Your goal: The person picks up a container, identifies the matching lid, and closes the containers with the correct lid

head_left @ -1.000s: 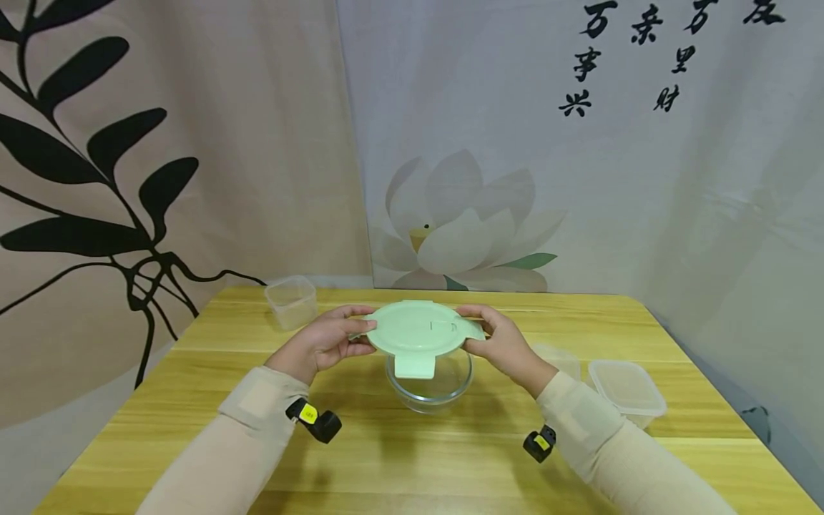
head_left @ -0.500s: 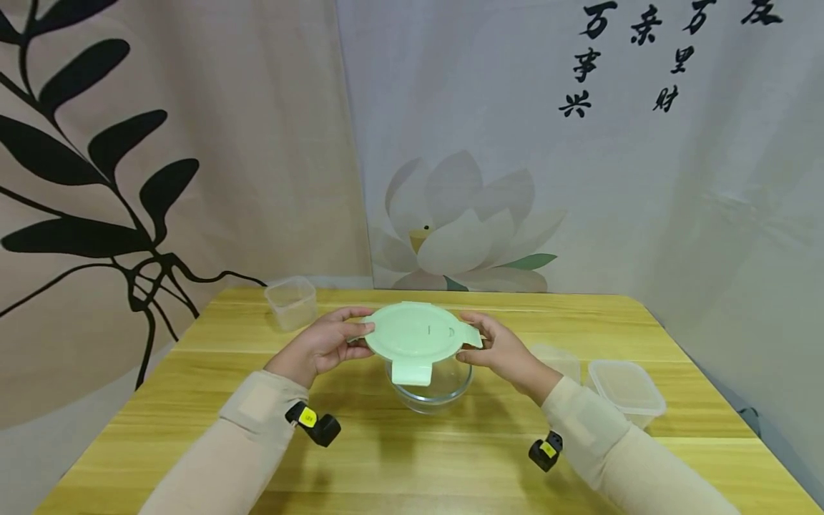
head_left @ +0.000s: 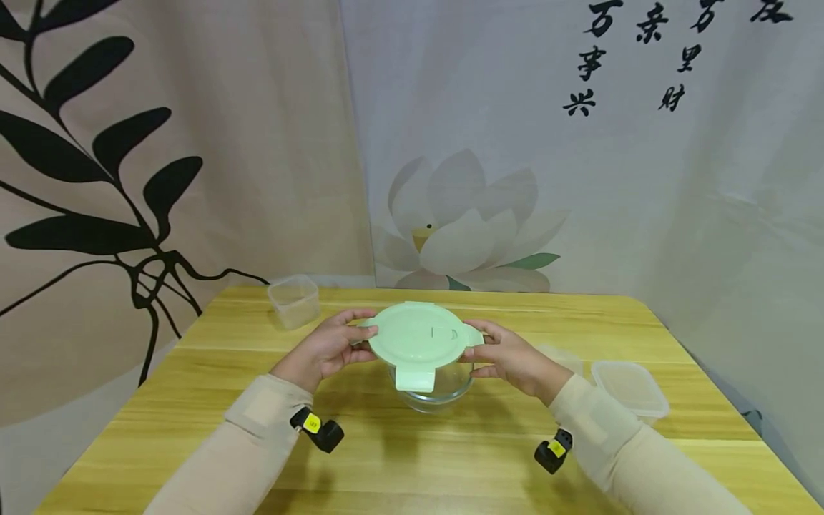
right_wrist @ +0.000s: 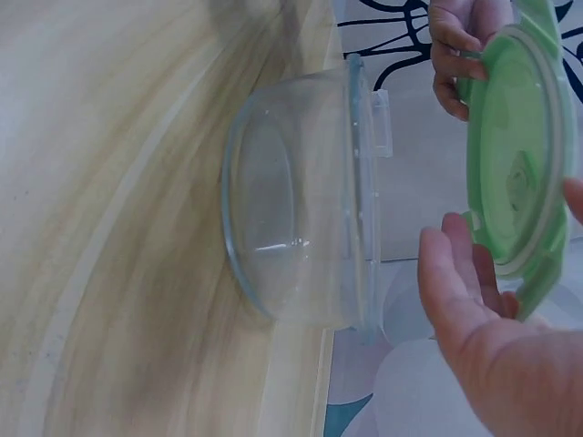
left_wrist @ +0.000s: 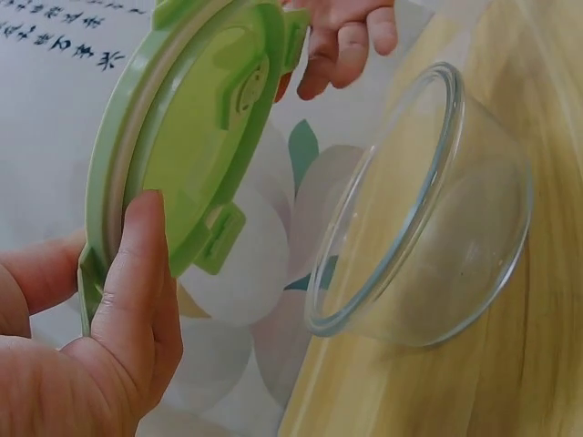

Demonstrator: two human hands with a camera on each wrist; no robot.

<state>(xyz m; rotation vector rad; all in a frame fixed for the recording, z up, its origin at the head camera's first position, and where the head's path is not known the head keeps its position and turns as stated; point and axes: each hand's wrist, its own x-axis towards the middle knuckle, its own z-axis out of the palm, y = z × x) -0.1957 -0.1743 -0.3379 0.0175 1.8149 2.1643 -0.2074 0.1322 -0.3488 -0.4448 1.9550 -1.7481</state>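
Note:
A pale green lid (head_left: pixel 412 332) with side clip tabs is held level over a round clear glass bowl (head_left: pixel 444 399). My left hand (head_left: pixel 330 349) pinches the lid's left edge between thumb and fingers. At the opposite side, my right hand (head_left: pixel 515 359) has thumb and fingers about the right tab, other fingers spread below it. In the left wrist view the lid's underside (left_wrist: pixel 205 137) shows a pale sealing ring, and a gap separates it from the bowl (left_wrist: pixel 487 218). The right wrist view shows the bowl (right_wrist: pixel 296 191) upright on the table, with nothing visible inside.
A clear plastic box (head_left: pixel 294 304) stands at the table's back left corner. To the right, a lidded translucent box (head_left: pixel 631 390) sits beside another translucent container (head_left: pixel 560 359), both partly covered by the right arm. A printed curtain (head_left: pixel 644 200) hangs behind the wooden table (head_left: pixel 399 479).
The right hand's fingers have shifted around the tab, with lower fingers now spread beneath it. The lid's front has dipped slightly toward the bowl. The left hand keeps its hold.

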